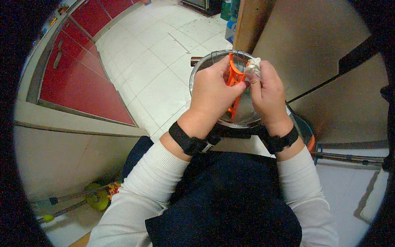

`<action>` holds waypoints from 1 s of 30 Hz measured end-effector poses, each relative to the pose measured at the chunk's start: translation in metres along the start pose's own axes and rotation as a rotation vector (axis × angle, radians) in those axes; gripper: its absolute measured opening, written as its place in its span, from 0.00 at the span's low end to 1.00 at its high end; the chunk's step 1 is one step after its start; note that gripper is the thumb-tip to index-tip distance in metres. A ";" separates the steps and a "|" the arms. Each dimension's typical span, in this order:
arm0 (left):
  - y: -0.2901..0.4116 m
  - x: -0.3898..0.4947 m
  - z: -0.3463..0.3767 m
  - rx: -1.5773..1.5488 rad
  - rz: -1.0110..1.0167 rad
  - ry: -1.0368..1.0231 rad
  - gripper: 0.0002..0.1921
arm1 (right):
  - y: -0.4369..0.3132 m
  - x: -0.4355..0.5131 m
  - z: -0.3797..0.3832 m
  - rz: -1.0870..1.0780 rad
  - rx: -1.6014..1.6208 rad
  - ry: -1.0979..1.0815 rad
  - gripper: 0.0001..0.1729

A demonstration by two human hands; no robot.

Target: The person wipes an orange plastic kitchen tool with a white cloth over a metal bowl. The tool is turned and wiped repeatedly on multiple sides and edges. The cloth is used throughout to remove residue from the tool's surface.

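Note:
My left hand [213, 86] grips an orange perforated plastic piece [236, 77], tilted, with one edge curved. Its lower end shows below my fingers, and part of it is hidden by the hand. My right hand [270, 89] pinches a crumpled whitish wad [254, 65], cloth or paper, close beside the orange piece. A small orange bit peeks out next to the wad; I cannot tell whether it belongs to the same piece. Both hands are above a round metal-rimmed vessel or surface [243, 125], whose interior is mostly covered by them.
Red-fronted cabinets [83, 83] line the left, over a tiled floor [154, 58]. A large metallic panel [311, 40] stands close on the right. Poles with a green disc [97, 197] lie at lower left, and more metal poles [345, 156] at right.

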State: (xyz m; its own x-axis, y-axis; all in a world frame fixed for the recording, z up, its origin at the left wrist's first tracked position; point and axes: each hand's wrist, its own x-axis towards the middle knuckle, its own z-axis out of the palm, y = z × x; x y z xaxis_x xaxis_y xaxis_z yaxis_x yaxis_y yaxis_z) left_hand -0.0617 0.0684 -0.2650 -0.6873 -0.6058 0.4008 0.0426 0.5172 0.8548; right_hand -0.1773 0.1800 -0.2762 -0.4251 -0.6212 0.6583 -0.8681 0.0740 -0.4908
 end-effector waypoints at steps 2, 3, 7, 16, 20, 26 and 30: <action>0.000 0.000 0.001 0.009 -0.003 0.011 0.24 | 0.000 0.000 -0.003 -0.033 -0.014 -0.032 0.10; 0.000 0.000 0.001 0.020 -0.026 0.007 0.24 | 0.000 0.000 -0.004 -0.027 0.010 -0.040 0.10; -0.004 0.001 0.002 -0.034 -0.013 0.000 0.25 | -0.006 0.001 -0.004 0.121 0.211 -0.071 0.14; -0.007 0.000 0.002 -0.009 -0.066 -0.032 0.29 | -0.008 0.012 -0.007 0.052 0.149 -0.116 0.17; -0.008 -0.001 0.000 -0.013 -0.102 -0.076 0.33 | -0.010 0.012 -0.015 0.197 0.215 -0.171 0.17; -0.009 0.000 -0.002 -0.019 0.025 -0.037 0.32 | -0.013 0.015 -0.017 0.223 0.301 -0.065 0.15; -0.006 -0.002 -0.005 0.166 0.086 -0.040 0.32 | -0.013 0.014 -0.019 0.449 0.472 0.005 0.14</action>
State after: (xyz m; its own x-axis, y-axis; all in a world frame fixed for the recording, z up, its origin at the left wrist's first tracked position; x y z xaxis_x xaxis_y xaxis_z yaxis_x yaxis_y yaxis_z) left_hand -0.0567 0.0633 -0.2690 -0.7148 -0.5319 0.4540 -0.0155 0.6611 0.7501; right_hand -0.1772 0.1848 -0.2496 -0.7224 -0.6063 0.3324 -0.3999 -0.0258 -0.9162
